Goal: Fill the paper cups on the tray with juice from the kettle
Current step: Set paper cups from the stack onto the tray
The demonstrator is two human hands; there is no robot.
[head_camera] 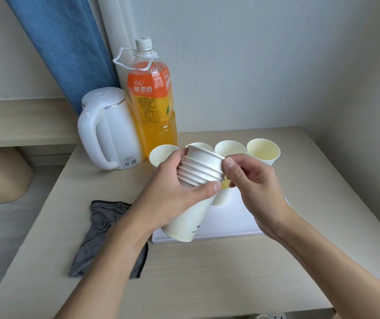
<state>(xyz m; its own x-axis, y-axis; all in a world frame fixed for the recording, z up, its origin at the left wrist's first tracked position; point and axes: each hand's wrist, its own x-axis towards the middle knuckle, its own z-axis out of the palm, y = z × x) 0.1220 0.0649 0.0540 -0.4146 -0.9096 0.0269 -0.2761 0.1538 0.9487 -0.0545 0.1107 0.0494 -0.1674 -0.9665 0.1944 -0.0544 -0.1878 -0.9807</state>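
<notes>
My left hand (172,196) grips a tilted stack of nested white paper cups (191,203) over the white tray (230,224). My right hand (251,180) pinches the rim of the top cup of that stack. Several open paper cups stand in a row at the tray's back: one at the left (161,155), one behind the stack, one (229,148), and the rightmost cup (263,151) with pale yellow inside. Another cup with juice (223,194) stands partly hidden behind my hands. The white kettle (108,132) stands at the table's back left, lid closed.
A large orange juice bottle (153,97) with a white cap stands beside the kettle against the wall. A grey cloth (101,229) lies on the wooden table (207,284) left of the tray. A blue curtain (69,42) hangs at the back left.
</notes>
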